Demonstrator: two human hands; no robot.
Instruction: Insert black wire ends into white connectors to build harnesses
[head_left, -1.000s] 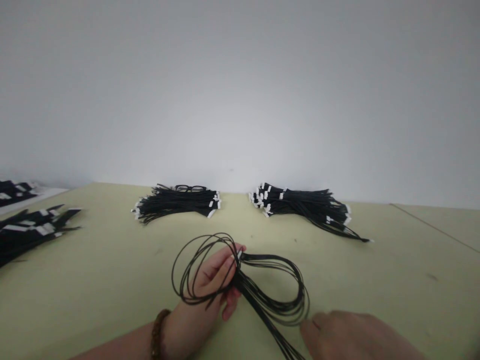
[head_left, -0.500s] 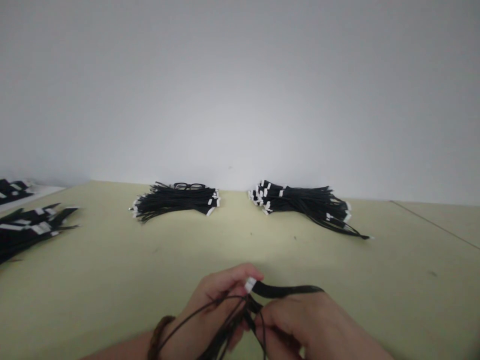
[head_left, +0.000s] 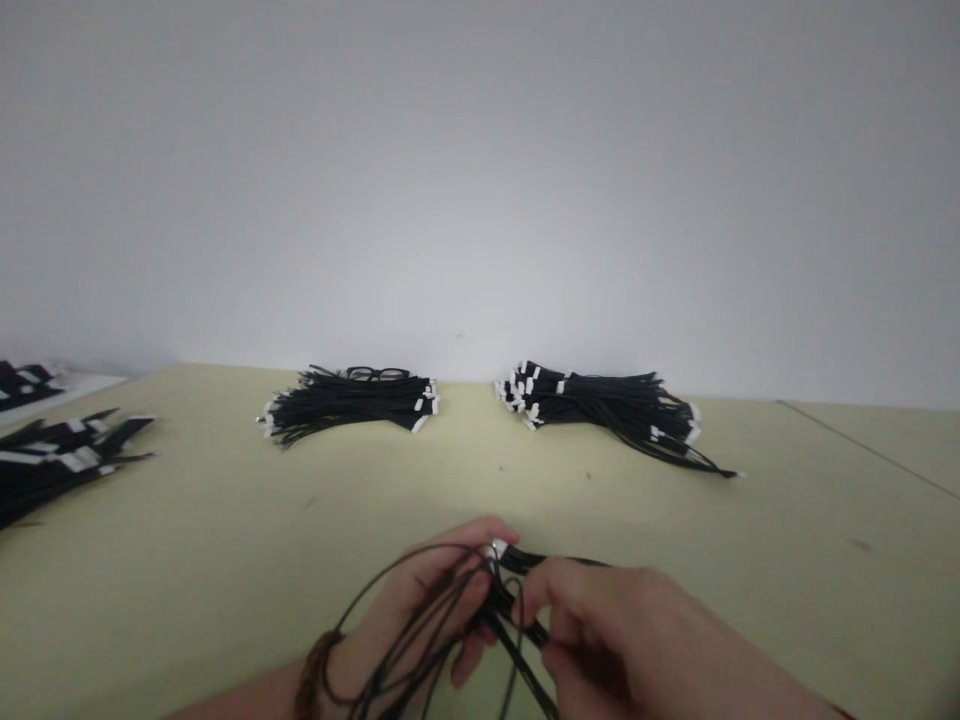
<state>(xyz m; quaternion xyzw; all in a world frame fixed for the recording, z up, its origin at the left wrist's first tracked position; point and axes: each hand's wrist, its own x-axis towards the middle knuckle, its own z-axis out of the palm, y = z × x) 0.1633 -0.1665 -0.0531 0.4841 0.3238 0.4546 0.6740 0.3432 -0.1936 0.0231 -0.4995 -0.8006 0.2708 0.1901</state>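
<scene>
Black cables [head_left: 517, 612] with small white ends hang in loops between two hands, near the front of the tabletop [head_left: 757, 530]. The left hand [head_left: 424, 600] has its grip shut around them, just beside a white end [head_left: 496, 548]. The right hand [head_left: 622, 640] pinches them tight in its grip. A bead bracelet [head_left: 315, 668] sits on the left wrist. Farther off lie one big cable bunch [head_left: 349, 408] and another big cable bunch [head_left: 600, 408]. Eyeglasses [head_left: 377, 374] rest on the first one. More cable bunches [head_left: 60, 460] lie far to the left.
</scene>
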